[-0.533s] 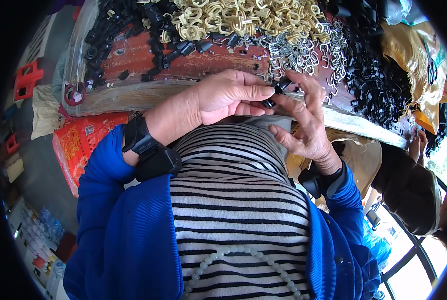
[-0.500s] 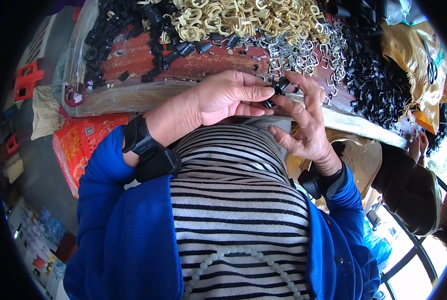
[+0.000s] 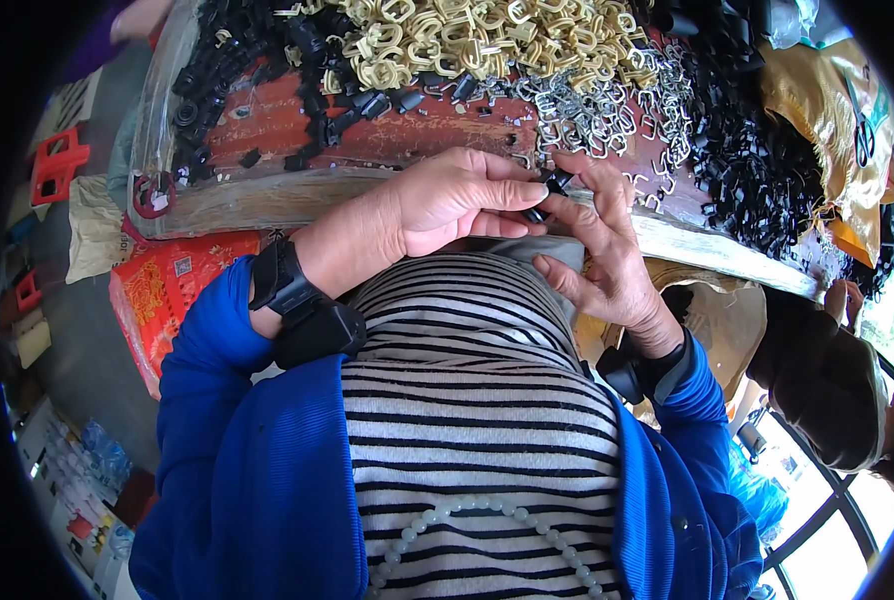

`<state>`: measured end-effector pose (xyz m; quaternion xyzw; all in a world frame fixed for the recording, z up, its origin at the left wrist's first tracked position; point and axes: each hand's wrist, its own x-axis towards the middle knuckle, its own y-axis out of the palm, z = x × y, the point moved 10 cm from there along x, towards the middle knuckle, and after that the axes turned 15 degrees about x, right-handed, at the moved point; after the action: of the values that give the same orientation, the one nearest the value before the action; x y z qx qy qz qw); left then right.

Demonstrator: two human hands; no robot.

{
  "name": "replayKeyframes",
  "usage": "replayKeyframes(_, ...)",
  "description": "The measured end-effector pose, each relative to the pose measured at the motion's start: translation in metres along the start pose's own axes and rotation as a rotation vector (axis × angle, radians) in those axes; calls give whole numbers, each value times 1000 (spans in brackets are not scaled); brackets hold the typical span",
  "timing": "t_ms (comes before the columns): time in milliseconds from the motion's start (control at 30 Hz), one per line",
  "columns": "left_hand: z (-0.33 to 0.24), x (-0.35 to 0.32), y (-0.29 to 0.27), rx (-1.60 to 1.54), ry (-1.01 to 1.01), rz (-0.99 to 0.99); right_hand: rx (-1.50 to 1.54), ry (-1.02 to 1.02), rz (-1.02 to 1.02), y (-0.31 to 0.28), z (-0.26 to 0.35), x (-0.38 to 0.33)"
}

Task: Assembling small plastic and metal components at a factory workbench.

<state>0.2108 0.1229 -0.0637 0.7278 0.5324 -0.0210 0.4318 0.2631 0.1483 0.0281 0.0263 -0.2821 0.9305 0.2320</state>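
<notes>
Just past the table's near edge, my left hand (image 3: 457,200) pinches a small black plastic part (image 3: 555,184) between thumb and fingers. On the part's right side, my right hand (image 3: 607,235) has its forefinger and middle finger bent round it, while the thumb stays apart below. The fingers cover much of the part, so its full shape is hidden. Beyond my hands lie a heap of silvery bent wire hooks (image 3: 592,112) and a larger heap of cream-coloured plastic buckles (image 3: 447,42).
Loose black plastic parts (image 3: 752,165) cover the worn red tabletop's (image 3: 422,130) right side, more (image 3: 312,50) its left. A golden woven sack (image 3: 817,90) and scissors (image 3: 860,135) are at right. A co-worker's sleeve (image 3: 822,380) is at right; another person's hand (image 3: 142,18) appears top left.
A person's hand has come into view at the top left. My right fingers have shifted slightly on the black part; my left hand stays nearly in place.
</notes>
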Motion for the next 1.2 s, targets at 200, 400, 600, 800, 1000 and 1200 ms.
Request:
replayKeyframes(200,-2,0,0,-8,26,13,-15,-60,7,0,-1,1)
replayKeyframes(400,-8,-1,2,-66,85,72,-101,-80,11,2,0,3)
replayKeyframes(600,-7,1,1,-62,89,67,-17,-92,-67,-9,0,1)
replayKeyframes(800,-6,1,0,-61,89,61,-58,-47,-56,-6,0,0)
replayKeyframes(1000,-6,1,3,-74,86,86,-88,-90,-68,-7,0,-2)
replayKeyframes(1200,-3,2,0,-63,61,71,-190,-152,-75,-6,6,-5)
